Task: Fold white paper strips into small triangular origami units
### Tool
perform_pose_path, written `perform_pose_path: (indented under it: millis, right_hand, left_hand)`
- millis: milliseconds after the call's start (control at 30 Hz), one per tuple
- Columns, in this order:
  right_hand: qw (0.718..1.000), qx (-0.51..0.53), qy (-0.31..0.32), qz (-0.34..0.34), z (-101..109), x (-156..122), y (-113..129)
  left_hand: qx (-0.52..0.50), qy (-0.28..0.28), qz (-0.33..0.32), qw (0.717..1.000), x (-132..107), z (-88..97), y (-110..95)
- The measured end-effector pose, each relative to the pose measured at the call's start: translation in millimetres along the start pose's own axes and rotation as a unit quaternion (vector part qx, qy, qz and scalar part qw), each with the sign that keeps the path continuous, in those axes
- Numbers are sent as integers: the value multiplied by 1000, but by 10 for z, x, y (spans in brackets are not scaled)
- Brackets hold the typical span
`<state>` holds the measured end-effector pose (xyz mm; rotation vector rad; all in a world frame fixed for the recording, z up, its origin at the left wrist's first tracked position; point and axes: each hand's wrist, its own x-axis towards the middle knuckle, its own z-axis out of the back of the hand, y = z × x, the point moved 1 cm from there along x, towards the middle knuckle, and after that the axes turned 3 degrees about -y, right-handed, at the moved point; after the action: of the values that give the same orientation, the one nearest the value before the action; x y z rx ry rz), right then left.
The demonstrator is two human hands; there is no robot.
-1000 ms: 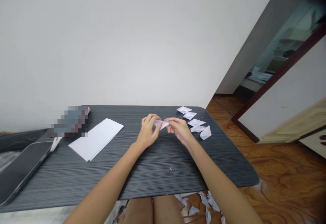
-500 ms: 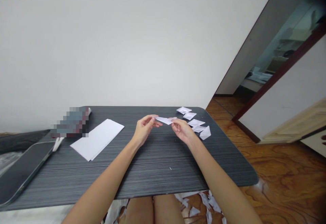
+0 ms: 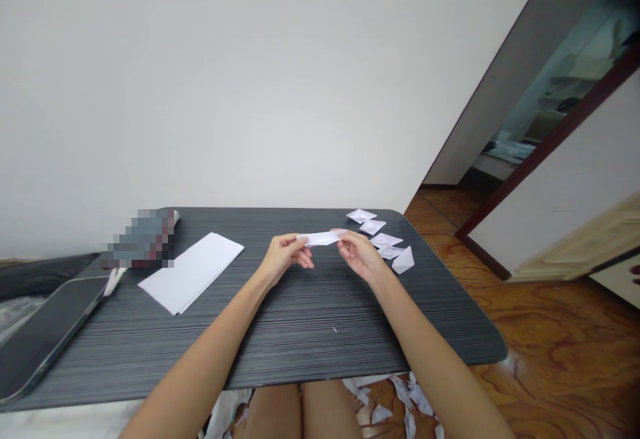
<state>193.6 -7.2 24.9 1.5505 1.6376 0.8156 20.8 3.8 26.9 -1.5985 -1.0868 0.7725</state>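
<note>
Paper strip [image 3: 323, 238] hangs above the worktop [image 3: 300, 319], your left hand [image 3: 283, 259] and right hand [image 3: 356, 254] pinching its two ends, probably to keep it flat and stretched.

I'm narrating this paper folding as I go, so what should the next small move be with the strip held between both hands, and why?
Probably bring the two ends together to fold it. The left hand and right hand pinch opposite ends of the small paper strip, stretched flat above the dark table. The folded pieces beside the right hand are far more compact.
</note>
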Motion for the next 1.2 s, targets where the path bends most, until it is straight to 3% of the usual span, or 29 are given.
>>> perform_pose_path:
  millis: [200, 467, 900, 1200]
  right_hand:
    - [999, 29, -11, -39, -38, -24, -1]
    - [993, 80, -30, -79, -59, -40, 33]
    - [999, 12, -16, -38, -49, -27, -18]
    - [998, 39, -14, -40, -50, -38, 33]
  left_hand:
    - [-20, -54, 1, 998, -6, -12, -21]
    - [-66, -9, -45, 997, -34, -11, -55]
    - [47, -96, -24, 994, 2, 13, -8]
    - [26, -5, 21, 999, 3, 39, 65]
